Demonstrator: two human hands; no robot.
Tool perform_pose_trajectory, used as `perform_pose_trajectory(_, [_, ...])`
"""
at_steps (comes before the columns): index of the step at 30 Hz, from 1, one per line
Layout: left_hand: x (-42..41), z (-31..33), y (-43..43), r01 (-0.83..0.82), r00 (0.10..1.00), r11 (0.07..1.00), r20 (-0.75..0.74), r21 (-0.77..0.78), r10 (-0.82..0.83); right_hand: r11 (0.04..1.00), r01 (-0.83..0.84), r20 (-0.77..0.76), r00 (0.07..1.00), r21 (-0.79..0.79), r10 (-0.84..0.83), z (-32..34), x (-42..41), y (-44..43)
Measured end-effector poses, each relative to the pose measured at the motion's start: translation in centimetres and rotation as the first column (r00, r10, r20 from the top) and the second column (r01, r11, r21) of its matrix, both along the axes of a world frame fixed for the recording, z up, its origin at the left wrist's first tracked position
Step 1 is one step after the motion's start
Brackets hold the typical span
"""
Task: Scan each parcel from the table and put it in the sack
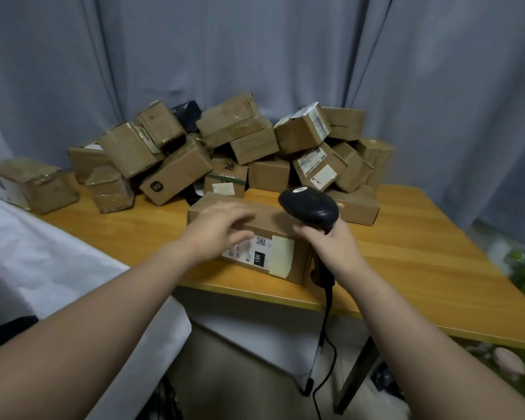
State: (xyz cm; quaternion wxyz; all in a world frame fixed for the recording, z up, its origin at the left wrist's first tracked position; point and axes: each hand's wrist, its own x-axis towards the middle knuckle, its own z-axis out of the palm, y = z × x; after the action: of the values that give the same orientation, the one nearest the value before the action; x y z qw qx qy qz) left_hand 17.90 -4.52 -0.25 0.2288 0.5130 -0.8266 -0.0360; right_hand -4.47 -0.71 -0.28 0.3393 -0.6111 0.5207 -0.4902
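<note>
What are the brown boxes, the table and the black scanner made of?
Boxes: likely cardboard, matte brown, creased and dented at the corners. Table: looks like wood or wood laminate, smooth orange-yellow with grain lines. Scanner: probably plastic, smooth black with a soft shine.

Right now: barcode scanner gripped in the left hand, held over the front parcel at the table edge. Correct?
No: the head view shows the barcode scanner gripped in the right hand, not the left, held over the front parcel at the table edge.
</note>
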Motion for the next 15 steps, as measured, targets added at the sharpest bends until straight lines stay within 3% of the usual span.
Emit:
perform_pose_trajectory(2, [1.3,-1.6,0.5,-0.247,0.934,0.969,-0.266,0.003,0.239,0.999,-0.029,-0.091,0.995,0.026,0.031,-1.0,0.6,0.0])
perform_pose_trajectory(4, [2.4,-2.8,0.4,-0.368,0.800,0.904,-0.422,0.217,0.427,0.999,-0.011,-0.245,0.970,-0.036,0.002,-1.4,1.1,-0.2])
perform_pose_trajectory(6, [2.8,-3.5,0.3,-0.303,0.705,0.855,-0.504,0.421,0.499,0.997,0.015,-0.336,0.941,-0.070,-0.038,-1.1,1.5,-0.5])
perform_pose_trajectory(9, [2.5,-3.6,0.4,-0.106,0.542,0.848,-0.684,0.520,0.488,0.996,0.054,-0.376,0.923,-0.073,-0.077,-1.0,1.5,-0.4])
perform_pose_trajectory(12, [2.3,-2.6,0.4,-0.038,0.466,0.875,-0.766,0.483,0.443,0.992,0.098,-0.279,0.953,-0.074,-0.115,-1.4,0.7,0.5])
perform_pose_trajectory(15, [1.6,-1.3,0.5,-0.024,0.544,0.948,-0.792,0.318,0.279,0.989,0.142,0.019,0.990,-0.036,-0.141,-1.5,-0.5,1.6])
